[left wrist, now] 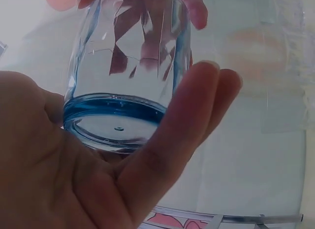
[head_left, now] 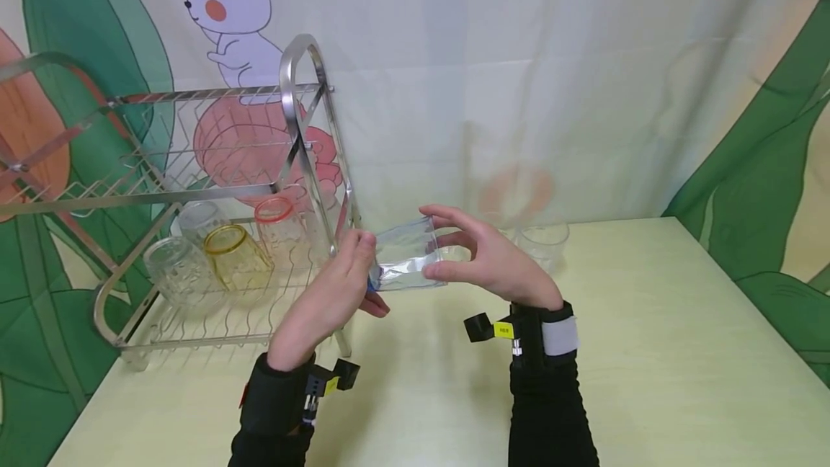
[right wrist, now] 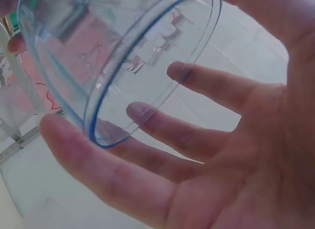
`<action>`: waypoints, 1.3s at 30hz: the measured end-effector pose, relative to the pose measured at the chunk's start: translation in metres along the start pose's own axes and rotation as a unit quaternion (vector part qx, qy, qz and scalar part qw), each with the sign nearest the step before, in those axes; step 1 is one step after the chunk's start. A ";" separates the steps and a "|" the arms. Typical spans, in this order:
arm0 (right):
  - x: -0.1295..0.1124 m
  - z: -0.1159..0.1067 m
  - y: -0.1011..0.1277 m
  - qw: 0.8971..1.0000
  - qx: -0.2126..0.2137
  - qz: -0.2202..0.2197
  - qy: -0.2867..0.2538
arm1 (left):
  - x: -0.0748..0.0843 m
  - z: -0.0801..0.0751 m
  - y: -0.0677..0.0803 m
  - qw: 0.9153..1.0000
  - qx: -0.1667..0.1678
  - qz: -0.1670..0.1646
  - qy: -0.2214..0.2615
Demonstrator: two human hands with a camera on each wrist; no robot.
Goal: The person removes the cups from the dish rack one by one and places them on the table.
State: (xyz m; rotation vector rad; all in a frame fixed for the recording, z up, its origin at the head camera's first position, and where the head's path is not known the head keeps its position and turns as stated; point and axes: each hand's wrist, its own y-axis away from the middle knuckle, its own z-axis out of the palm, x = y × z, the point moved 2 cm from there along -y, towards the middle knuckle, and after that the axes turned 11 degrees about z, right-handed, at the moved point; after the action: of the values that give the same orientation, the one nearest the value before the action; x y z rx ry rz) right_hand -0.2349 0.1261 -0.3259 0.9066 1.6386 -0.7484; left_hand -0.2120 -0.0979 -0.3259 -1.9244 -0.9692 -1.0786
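Black sleeves (head_left: 550, 409) with wrist straps (head_left: 541, 334) are filling the lower edge of the head view. Between them, above the pale table (head_left: 674, 337), both hands are holding a clear, blue-tinted glass (head_left: 407, 258) on its side. Its base is facing left, where the left hand (head_left: 333, 290) is gripping it between thumb and fingers; the right hand (head_left: 486, 258) is gripping the mouth end, thumb nearer the camera, fingers spread. Beyond the right hand, a second clear glass (head_left: 547, 243) is standing on the table near the printed curtain (head_left: 415, 92). At left, a two-tier metal rack (head_left: 162, 198) is bearing a yellow tumbler (head_left: 238, 258), a red-rimmed tumbler (head_left: 285, 236) and clear tumblers (head_left: 181, 272) mouth down on its lower tier.

From the left wrist, the thick blue base is sitting close against the palm, fingers curving round it; the right hand's fingers are showing at the top.

From the right wrist, the blue-edged rim is facing the palm, tilted, with the fingers fanning widely around it and two fingertips overlapping its edge.
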 end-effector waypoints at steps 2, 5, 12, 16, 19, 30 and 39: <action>0.000 0.000 0.000 1.000 0.000 -0.002 0.001 | -0.001 0.000 0.001 1.000 -0.006 -0.002 -0.003; -0.001 0.001 0.000 1.000 0.004 -0.001 0.007 | -0.002 0.000 0.002 1.000 -0.015 -0.005 -0.006; -0.001 0.002 0.000 1.000 0.016 0.001 0.024 | -0.003 -0.001 0.001 1.000 -0.027 -0.007 -0.011; 0.000 0.001 0.000 0.999 0.022 -0.002 0.042 | -0.004 -0.002 0.001 0.999 -0.028 -0.013 -0.022; 0.001 0.000 0.000 0.999 0.024 -0.004 0.045 | -0.005 -0.002 0.001 0.999 -0.028 -0.013 -0.029; -0.002 0.001 0.000 0.998 0.028 -0.007 0.058 | -0.007 -0.004 0.000 0.998 -0.026 -0.014 -0.059; -0.001 0.000 0.000 0.997 0.030 -0.002 0.067 | -0.003 -0.013 0.003 0.993 -0.030 -0.006 -0.115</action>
State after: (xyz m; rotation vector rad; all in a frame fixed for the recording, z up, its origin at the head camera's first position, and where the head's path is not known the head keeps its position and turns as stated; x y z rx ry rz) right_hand -0.2348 0.1257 -0.3245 1.0155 1.7427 -0.7575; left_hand -0.2147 -0.1109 -0.3245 -2.1294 -1.0851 -0.9164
